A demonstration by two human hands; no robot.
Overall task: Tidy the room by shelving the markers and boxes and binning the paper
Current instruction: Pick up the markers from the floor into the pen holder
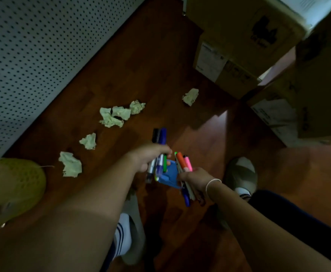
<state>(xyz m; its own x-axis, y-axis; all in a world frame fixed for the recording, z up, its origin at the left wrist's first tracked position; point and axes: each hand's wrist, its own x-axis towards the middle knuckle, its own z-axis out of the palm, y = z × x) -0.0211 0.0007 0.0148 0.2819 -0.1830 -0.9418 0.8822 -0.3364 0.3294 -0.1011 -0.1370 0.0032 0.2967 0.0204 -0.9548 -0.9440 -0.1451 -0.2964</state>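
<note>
My left hand (149,156) grips a bundle of markers (159,138), black and blue ones sticking up, a green one lower down. Close beside it, my right hand (193,178) holds another bundle of markers (182,161) with orange, pink and green tips. A blue object (169,174) sits between the two hands; which hand holds it is unclear. Several crumpled paper balls lie on the wooden floor: a cluster (115,115), one (89,141) below it, one (70,163) at lower left, and one (190,96) near the cardboard boxes (245,32).
A white perforated panel (35,52) runs along the left. Stacked cardboard boxes with labels fill the upper right, another box (317,91) on the right. A yellow-green shoe (13,185) is at the far left. My feet in grey slippers (241,173) stand on the floor.
</note>
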